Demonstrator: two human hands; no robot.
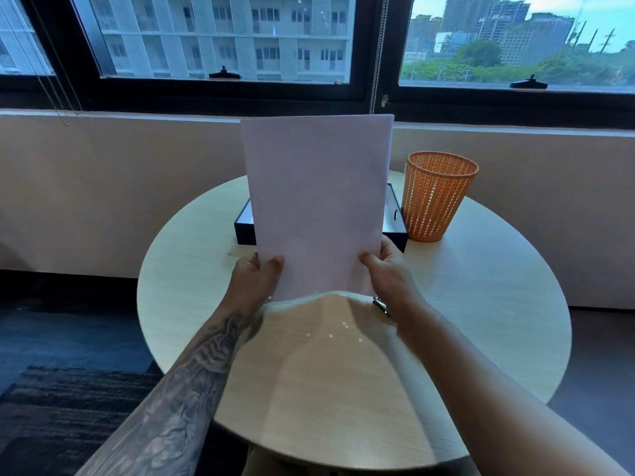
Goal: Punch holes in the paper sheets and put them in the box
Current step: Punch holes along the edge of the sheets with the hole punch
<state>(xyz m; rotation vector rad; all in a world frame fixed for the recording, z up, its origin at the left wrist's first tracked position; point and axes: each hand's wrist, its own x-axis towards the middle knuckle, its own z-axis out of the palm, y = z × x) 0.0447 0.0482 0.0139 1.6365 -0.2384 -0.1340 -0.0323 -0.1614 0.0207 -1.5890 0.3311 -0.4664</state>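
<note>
I hold white paper sheets (318, 204) upright above the round table. My left hand (256, 278) grips the lower left edge, thumb on the front. My right hand (386, 269) grips the lower right edge the same way. Behind the sheets lies a dark, shallow box (395, 219) with a white inside, mostly hidden by the paper. A metal piece of the hole punch (380, 305) shows just under my right wrist; the rest is hidden. Several small white paper dots (344, 326) lie on the table below the sheets.
An orange mesh waste basket (438, 195) stands right of the box, close to it. The light wooden round table (498, 297) stands against a low wall under windows. Dark carpet lies to the left.
</note>
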